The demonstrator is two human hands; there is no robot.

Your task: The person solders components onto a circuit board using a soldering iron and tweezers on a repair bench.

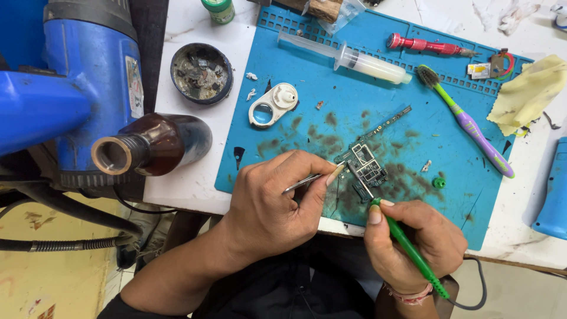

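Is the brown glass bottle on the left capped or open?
Open. The brown bottle lies tipped toward the camera, its bare round mouth showing, with no cap on it.

On your blue mat (307, 127) lie a syringe (348, 57), a red screwdriver (426, 45) and a toothbrush (466, 121); a brown bottle (155, 144) lies at your left.

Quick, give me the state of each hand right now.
Left hand: closed on thin metal tweezers, tips at the small circuit board.
Right hand: closed on a green-handled soldering iron.
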